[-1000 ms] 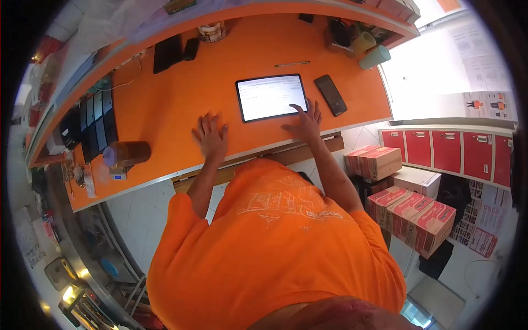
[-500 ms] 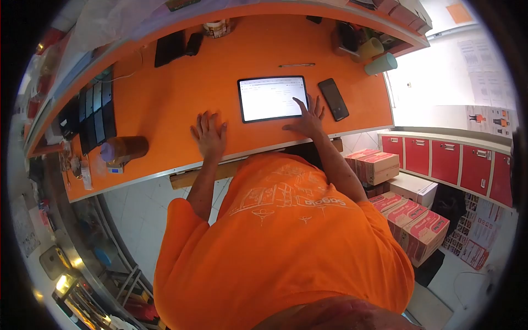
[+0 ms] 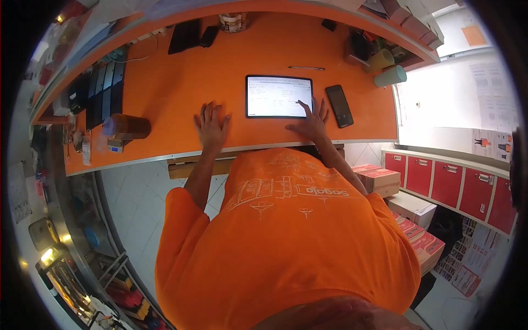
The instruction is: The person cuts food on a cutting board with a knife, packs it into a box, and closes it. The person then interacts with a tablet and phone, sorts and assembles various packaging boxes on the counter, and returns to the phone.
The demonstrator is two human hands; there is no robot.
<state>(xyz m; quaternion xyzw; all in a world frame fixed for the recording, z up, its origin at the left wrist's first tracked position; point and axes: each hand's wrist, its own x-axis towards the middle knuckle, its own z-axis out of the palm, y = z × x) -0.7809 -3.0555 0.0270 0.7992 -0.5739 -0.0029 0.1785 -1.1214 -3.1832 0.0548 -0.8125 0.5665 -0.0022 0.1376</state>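
Observation:
A tablet point(image 3: 275, 100) with a bright white page on its screen lies flat on the orange desk point(image 3: 181, 88). My right hand point(image 3: 312, 122) is over its lower right corner, fingers spread, with the index finger reaching onto the screen; whether the tip touches the glass I cannot tell. It holds nothing. Left of the tablet, my left hand point(image 3: 212, 127) rests palm down near the desk's front edge, fingers stretched out. A dark smartphone point(image 3: 339, 106) lies just right of my right hand. Behind the tablet is a pen point(image 3: 306, 69).
A jar of brown contents with a purple lid point(image 3: 127, 127) stands at the left, near a small scale point(image 3: 115, 147). A green cup point(image 3: 390, 76) is at the back right. Cardboard boxes point(image 3: 379, 180) and red lockers point(image 3: 446, 179) are at the right, below desk height.
The page on the tablet screen now shows more text lower down. My right index finger has shifted slightly over the screen. The whole view has tilted a little; my left hand stays on the desk.

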